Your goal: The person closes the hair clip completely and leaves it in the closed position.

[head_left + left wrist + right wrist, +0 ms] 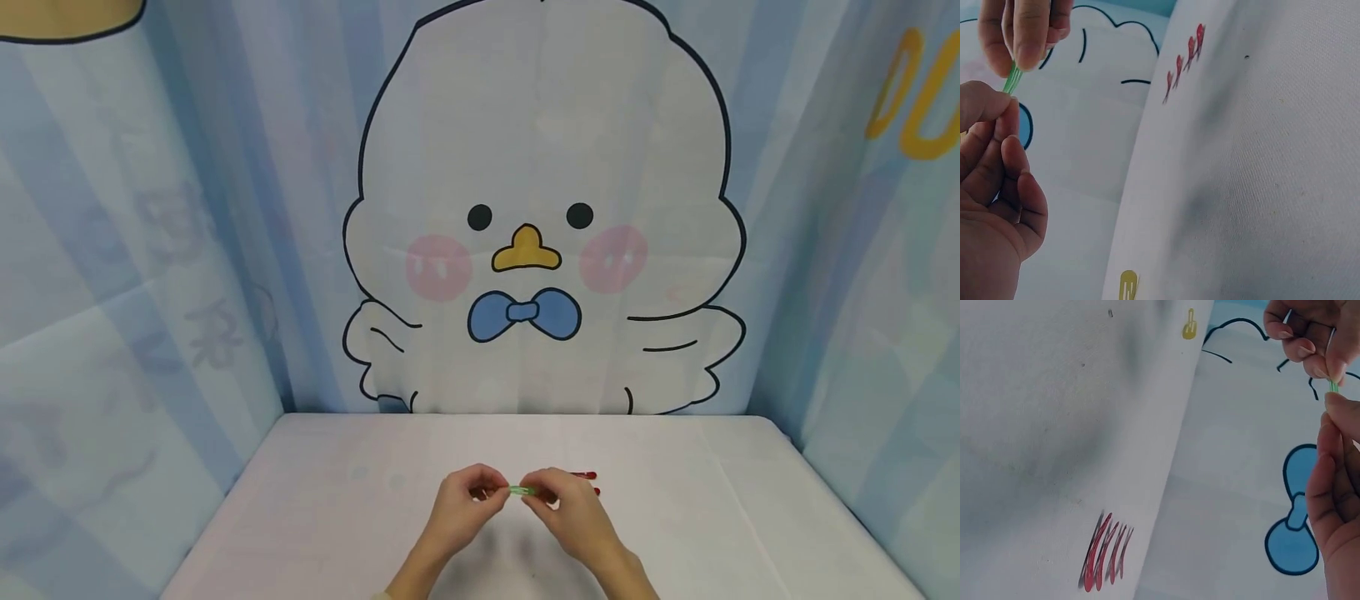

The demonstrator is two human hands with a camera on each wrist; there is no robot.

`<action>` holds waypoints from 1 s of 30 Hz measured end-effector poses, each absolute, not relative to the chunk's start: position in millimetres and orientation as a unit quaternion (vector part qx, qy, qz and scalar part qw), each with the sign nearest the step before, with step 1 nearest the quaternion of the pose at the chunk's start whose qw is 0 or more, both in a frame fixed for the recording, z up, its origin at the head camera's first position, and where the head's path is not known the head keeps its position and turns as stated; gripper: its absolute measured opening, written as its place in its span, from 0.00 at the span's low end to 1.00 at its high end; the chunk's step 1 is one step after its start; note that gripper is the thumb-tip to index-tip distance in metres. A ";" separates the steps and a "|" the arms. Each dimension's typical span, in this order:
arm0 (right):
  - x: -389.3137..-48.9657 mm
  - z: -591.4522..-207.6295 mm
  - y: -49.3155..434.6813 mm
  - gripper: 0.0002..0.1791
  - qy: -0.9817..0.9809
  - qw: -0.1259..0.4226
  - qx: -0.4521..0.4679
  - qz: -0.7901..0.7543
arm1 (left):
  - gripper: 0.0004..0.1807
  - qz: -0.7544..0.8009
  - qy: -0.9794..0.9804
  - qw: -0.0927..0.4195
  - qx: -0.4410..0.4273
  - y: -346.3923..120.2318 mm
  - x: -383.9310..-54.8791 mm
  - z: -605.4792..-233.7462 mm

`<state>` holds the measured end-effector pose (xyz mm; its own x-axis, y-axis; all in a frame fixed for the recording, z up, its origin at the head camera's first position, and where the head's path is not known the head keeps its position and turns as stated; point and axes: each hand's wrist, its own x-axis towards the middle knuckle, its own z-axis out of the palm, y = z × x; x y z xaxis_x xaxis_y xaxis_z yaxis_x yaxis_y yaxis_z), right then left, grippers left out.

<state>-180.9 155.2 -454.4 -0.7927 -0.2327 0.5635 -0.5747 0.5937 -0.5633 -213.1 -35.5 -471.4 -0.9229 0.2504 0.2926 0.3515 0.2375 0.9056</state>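
Between the fingertips of both hands is a green hair clip [520,491], held above the table. My left hand [467,510] pinches one end of it with thumb and fingers. The other end is pinched by my right hand [573,510]. In the left wrist view the green clip [1013,80] shows as a narrow strip; its ends are covered by the fingers. Several red hair clips [1099,559] lie in a row on the table, partly hidden behind the right hand in the head view. A yellow hair clip [1127,284] lies apart from them, out of sight in the head view.
The white table [337,483] reaches back to a hanging cloth [540,150] printed with a cartoon bird. More blue and white striped cloth [112,292] hangs along both sides. A tiny dark speck [1247,57] is on the tabletop.
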 end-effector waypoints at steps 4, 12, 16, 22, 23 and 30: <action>-180.1 -455.9 155.2 0.15 -0.878 0.240 0.234 0.342 | 0.03 -0.589 -0.783 0.032 -0.197 -35.4 -213.2 -470.2; -181.0 -456.7 158.9 0.16 -0.879 0.261 0.236 0.321 | 0.05 -0.584 -0.781 0.020 -0.219 -39.9 -214.7 -468.8; -182.7 -457.0 162.6 0.17 -0.872 0.283 0.243 0.318 | 0.07 -0.573 -0.789 0.025 -0.220 -47.4 -218.1 -469.5; -185.7 -457.4 164.9 0.18 -0.864 0.305 0.249 0.312 | 0.10 -0.564 -0.795 0.037 -0.222 -60.3 -221.9 -468.6; -186.0 -457.4 165.2 0.18 -0.865 0.306 0.249 0.311 | 0.10 -0.564 -0.795 0.035 -0.220 -62.3 -222.1 -468.1; -185.7 -453.9 169.7 0.18 -0.872 0.296 0.234 0.311 | 0.10 -0.561 -0.800 0.030 -0.211 -78.3 -226.8 -466.2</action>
